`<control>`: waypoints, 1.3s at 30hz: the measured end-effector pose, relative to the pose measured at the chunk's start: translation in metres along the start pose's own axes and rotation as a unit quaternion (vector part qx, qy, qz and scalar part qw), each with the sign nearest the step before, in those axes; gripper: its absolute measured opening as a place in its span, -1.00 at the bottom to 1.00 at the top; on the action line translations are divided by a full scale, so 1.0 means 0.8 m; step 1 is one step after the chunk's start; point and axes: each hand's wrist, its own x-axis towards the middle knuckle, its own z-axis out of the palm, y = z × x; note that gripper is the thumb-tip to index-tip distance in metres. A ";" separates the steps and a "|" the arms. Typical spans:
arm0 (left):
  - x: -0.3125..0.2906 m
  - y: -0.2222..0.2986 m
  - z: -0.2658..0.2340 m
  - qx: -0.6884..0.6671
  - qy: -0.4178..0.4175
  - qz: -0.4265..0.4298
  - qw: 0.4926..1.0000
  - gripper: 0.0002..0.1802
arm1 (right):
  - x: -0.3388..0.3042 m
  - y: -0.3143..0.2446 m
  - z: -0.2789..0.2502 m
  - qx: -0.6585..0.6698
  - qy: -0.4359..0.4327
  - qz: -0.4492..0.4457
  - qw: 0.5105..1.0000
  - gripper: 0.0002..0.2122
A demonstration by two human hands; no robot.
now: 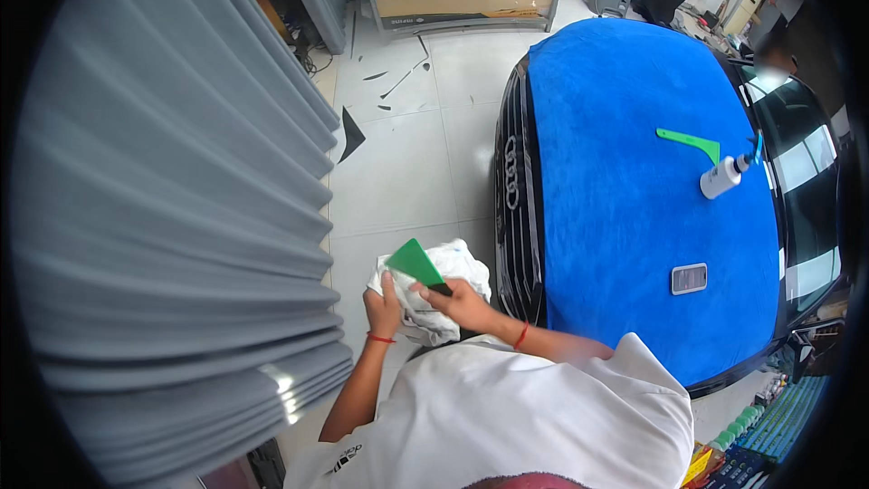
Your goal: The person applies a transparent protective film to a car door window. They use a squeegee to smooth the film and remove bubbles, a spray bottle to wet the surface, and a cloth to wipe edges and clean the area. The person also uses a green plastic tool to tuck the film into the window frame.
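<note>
In front of my body, my right hand is closed on the dark end of a green squeegee. Its flat, wide green blade points up and to the left. A crumpled white cloth lies bunched beneath the squeegee, and my left hand grips its left side with the thumb up. The blade overlaps the cloth in view; whether the two touch, I cannot tell. Both wrists carry a red cord.
Right of me, a blue cover lies over a car's hood above the black grille. On it rest a green long-handled scraper, a white spray bottle and a phone. A grey curtain hangs left; dark scraps litter the floor.
</note>
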 end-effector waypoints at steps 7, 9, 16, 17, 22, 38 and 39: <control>0.233 0.034 -0.038 -0.152 0.073 -0.079 0.983 -0.49 | 0.269 -0.147 -0.100 -0.011 0.093 -0.093 0.991 -0.76; 0.315 0.061 -0.046 -0.229 0.055 -0.082 0.968 -0.51 | 0.350 -0.122 -0.132 -0.146 0.047 -0.038 0.987 -0.76; 0.596 0.147 -0.010 -0.139 -0.097 0.048 0.984 -0.68 | 0.583 -0.173 -0.149 -0.181 -0.096 0.132 0.970 -0.71; 0.645 0.154 -0.016 -0.106 -0.151 0.025 0.983 -0.69 | 0.617 -0.183 -0.156 -0.159 -0.064 0.119 0.978 -0.72; 0.839 0.219 -0.011 -0.038 -0.108 0.264 0.958 -0.62 | 0.763 -0.247 -0.187 -0.073 0.041 0.028 0.996 -0.77; 1.338 0.315 -0.100 -0.215 -0.057 0.019 0.975 -0.69 | 1.373 -0.455 -0.253 -0.081 -0.079 -0.142 0.983 -0.48; 1.359 0.320 -0.112 -0.218 -0.075 0.021 0.973 -0.70 | 1.404 -0.468 -0.245 -0.075 -0.073 -0.129 0.986 -0.56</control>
